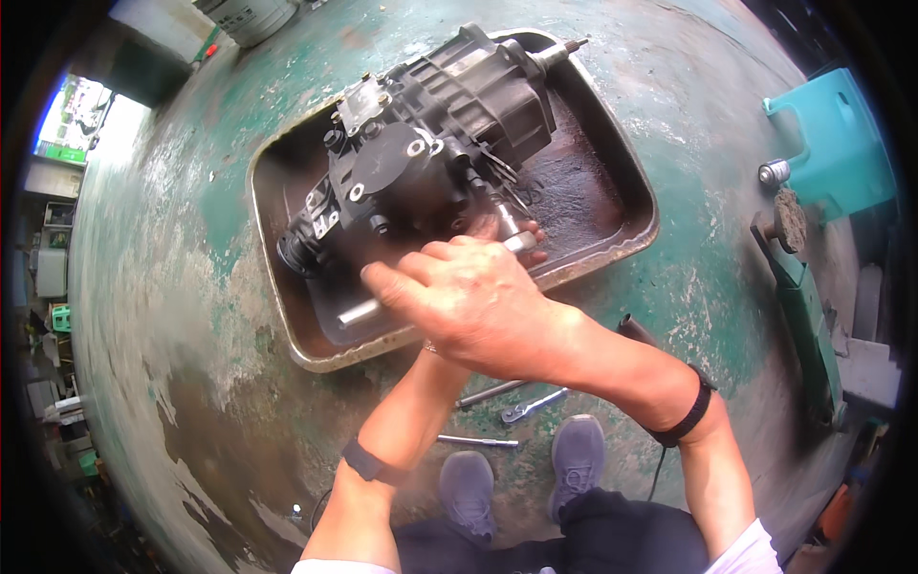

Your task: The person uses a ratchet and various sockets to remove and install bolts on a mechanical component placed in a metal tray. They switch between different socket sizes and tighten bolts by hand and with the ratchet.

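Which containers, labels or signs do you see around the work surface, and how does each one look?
White bucket: top edge, left of middle; round, with a label too small to make out.
Teal plastic can: right side; boxy, with a handle.
Green and white panel: far left; blurred, maybe a sign.

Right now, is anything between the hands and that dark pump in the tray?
Nothing visible. The right hand lies over a metal tool at the pump; the left hand, mostly hidden beneath it, shows fingertips at the pump.

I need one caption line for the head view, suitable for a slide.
Right hand grips a silver metal tool over the dark greasy engine assembly in a rusty metal tray on worn green floor.
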